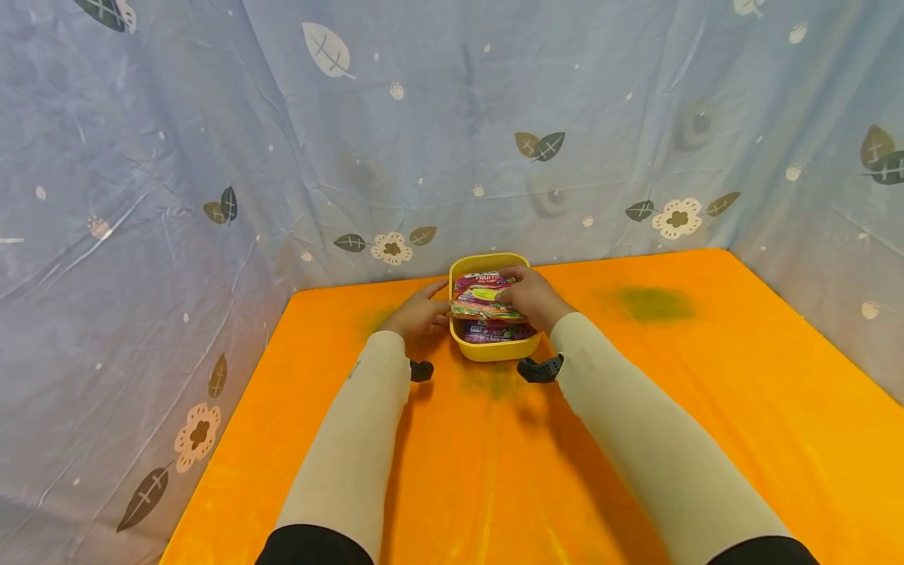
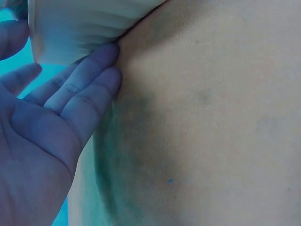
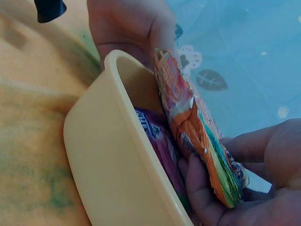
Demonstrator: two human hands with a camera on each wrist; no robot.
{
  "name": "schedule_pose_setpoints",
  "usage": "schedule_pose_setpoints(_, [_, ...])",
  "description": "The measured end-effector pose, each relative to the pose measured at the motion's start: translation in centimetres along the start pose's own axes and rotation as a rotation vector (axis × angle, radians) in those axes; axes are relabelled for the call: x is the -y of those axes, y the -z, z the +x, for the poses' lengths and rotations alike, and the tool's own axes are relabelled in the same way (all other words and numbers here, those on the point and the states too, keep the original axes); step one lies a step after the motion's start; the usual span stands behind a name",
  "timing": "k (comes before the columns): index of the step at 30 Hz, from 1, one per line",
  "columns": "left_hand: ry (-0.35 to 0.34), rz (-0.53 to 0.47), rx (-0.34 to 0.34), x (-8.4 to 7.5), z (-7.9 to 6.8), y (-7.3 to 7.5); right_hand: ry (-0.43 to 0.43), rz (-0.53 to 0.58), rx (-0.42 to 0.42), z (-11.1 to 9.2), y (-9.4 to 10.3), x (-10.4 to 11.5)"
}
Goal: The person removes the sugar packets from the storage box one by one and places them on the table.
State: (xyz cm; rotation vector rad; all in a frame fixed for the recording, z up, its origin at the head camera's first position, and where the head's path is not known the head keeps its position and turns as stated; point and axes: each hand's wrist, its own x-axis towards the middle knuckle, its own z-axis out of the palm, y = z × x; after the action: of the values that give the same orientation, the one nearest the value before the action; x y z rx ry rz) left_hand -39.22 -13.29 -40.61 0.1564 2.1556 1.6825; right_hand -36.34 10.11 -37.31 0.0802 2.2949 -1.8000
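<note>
A yellow oval tub (image 1: 496,352) stands near the back of the orange table. My right hand (image 1: 534,300) pinches a red, multicoloured packet (image 1: 483,292) printed with fruit lettering, tilted over the tub's opening. In the right wrist view, thumb and fingers hold one end of this packet (image 3: 188,122). Inside the tub, below it, lies a purple packet (image 1: 487,330). My left hand (image 1: 418,315) is at the tub's left side. The left wrist view shows its fingers (image 2: 89,101) fairly straight, with fingertips against the underside of the tub wall (image 2: 84,28).
The orange tabletop (image 1: 452,471) spreads around the tub, with greenish stains on it. A pale blue curtain (image 1: 452,157) with leaf and flower prints hangs close behind the tub and along both sides. Dark bands (image 1: 541,369) sit at both wrists.
</note>
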Motion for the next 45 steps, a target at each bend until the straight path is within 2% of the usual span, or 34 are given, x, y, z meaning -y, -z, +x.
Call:
schedule_pose_setpoints(8, [0.0,0.0,0.007,-0.2,-0.2,-0.2,0.02,-0.003,-0.027,0.2,0.7,-0.1])
schedule_pose_setpoints(20, [0.015,-0.032,0.008,-0.2,-0.2,-0.2,0.09,0.082,-0.015,-0.3,3.1,0.8])
schedule_pose_setpoints(31, [0.027,-0.023,-0.006,-0.1,0.0,-0.2,0.173,0.168,-0.043,-0.8,6.9,0.2])
schedule_pose_setpoints(45, [0.018,-0.001,0.009,0.0,0.0,0.0,0.193,0.111,-0.164,-0.8,11.8,-1.9])
